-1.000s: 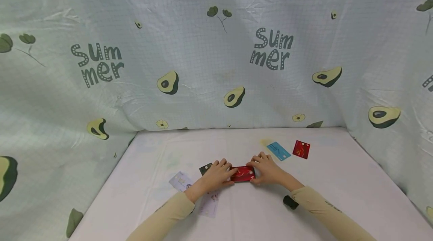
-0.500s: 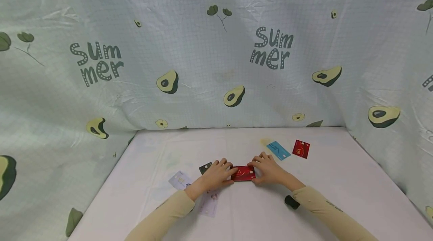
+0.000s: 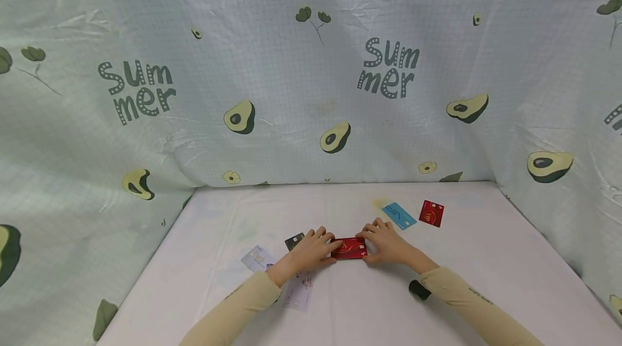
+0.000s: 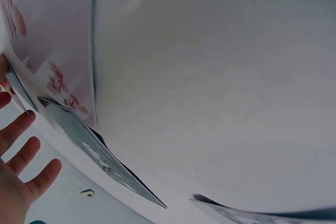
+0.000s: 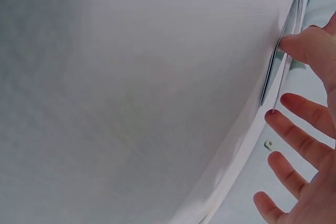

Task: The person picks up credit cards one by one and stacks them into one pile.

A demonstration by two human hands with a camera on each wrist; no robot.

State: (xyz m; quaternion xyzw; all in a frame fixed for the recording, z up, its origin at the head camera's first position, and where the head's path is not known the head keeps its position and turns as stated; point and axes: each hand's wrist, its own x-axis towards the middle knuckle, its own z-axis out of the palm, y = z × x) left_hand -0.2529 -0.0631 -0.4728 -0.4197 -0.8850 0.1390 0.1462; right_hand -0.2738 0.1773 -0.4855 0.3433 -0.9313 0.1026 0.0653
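Note:
At the middle of the table a red card lies between both hands in the head view. My left hand holds its left end, thumb at the near edge and a finger over the top. The right hand grips the right end between thumb and fingers. More than one thin card edge shows edge-on at the fingers in the right wrist view, so other cards appear to lie with it. Beside the left hand are a black card, a pale card with a chip and a pinkish card, partly hidden by the arm.
Farther back on the white table lie a blue card and another red card. A small black object sits by the right sleeve. A printed curtain encloses the back and sides.
The hands and the red card stay almost in place. The right hand's thumb has shifted very slightly right at the card's near corner. The whole view has drifted a little.

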